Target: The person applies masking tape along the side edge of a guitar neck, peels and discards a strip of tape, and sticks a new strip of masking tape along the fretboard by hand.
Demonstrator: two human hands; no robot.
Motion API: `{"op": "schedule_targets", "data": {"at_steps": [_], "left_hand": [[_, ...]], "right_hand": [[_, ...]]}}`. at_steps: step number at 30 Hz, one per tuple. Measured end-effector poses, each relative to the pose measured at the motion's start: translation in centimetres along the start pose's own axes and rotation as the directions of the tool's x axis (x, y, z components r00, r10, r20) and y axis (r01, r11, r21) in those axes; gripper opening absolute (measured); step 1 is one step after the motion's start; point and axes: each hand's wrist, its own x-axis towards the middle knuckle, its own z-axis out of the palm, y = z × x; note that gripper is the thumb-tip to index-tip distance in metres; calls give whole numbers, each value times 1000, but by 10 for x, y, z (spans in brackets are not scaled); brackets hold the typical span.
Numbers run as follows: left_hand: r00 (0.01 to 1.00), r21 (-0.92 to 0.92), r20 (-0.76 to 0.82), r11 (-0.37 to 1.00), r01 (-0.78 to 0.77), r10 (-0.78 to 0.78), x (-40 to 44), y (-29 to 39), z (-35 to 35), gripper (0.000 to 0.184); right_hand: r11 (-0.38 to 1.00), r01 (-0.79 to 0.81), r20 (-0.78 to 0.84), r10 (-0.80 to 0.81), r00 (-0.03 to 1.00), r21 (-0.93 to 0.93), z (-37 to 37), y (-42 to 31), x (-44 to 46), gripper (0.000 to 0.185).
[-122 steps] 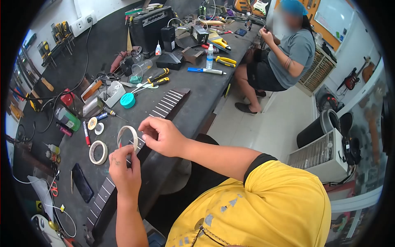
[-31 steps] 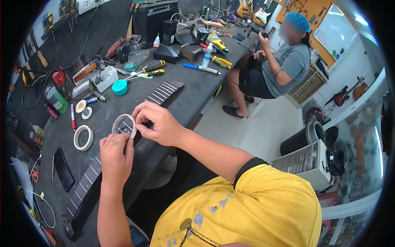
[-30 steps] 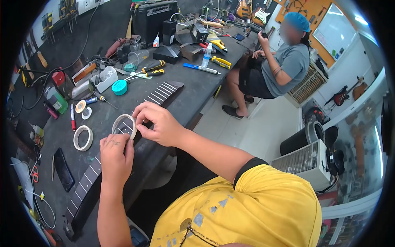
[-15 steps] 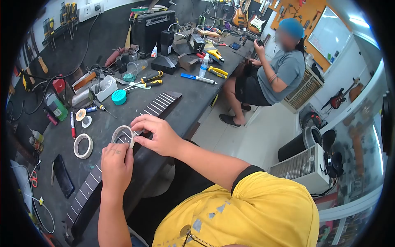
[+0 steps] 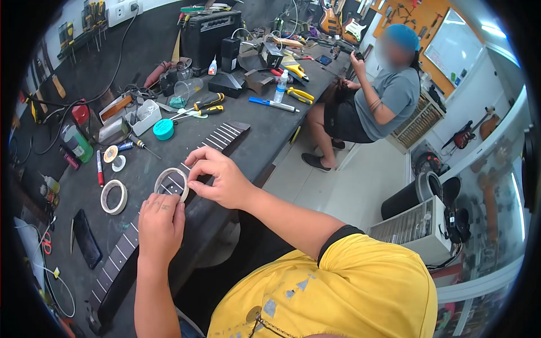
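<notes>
A roll of masking tape (image 5: 186, 193) is held upright on its edge over a dark guitar neck (image 5: 117, 259), and the frets show through its ring. My left hand (image 5: 160, 222) is closed on the lower side of the roll. My right hand (image 5: 217, 179) is closed with thumb and fingertips pinched at the roll's right rim; whether a tape end is between them is too small to tell. The fretted neck lies diagonally along the bench, partly hidden beneath both hands.
A second tape roll (image 5: 114, 197), a phone (image 5: 87, 239), a red marker (image 5: 100, 169), a teal round container (image 5: 163, 129) and screwdrivers (image 5: 208, 102) lie on the bench (image 5: 270, 127). Pliers (image 5: 299, 96) and a spray bottle (image 5: 280, 87) stand farther back. A co-worker (image 5: 386, 93) sits at the far right.
The roll has turned a little, so its opening faces the camera more. My right fingers have shifted slightly up and right along its rim. My left hand stays nearly in place.
</notes>
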Motion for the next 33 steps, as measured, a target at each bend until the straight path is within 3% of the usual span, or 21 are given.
{"op": "schedule_targets", "data": {"at_steps": [7, 14, 19, 25, 31, 33], "left_hand": [[1000, 121, 23, 992, 18, -20, 1, 8, -12, 10], [1000, 378, -13, 926, -9, 15, -38, 8, -43, 10], [992, 485, -6, 867, 115, -128, -89, 5, -87, 11], [966, 660, -43, 719, 218, -253, -161, -9, -140, 10], [893, 706, -149, 586, 397, -425, -229, -13, -180, 17], [889, 721, -184, 557, 412, -420, -242, -12, -182, 18]], "right_hand": [[999, 1, -34, 0, 999, 44, -12, 0, -5, 12], [993, 29, -132, -44, 990, -114, -52, 11, -14, 11], [991, -35, -215, 7, 977, -127, -88, 49, -18, 11], [908, -316, -290, 235, 928, -276, -125, 89, -19, 14], [867, -251, -332, 107, 937, -430, -122, 105, -7, 18], [843, -276, -355, 110, 929, -462, -121, 108, -2, 18]]}}
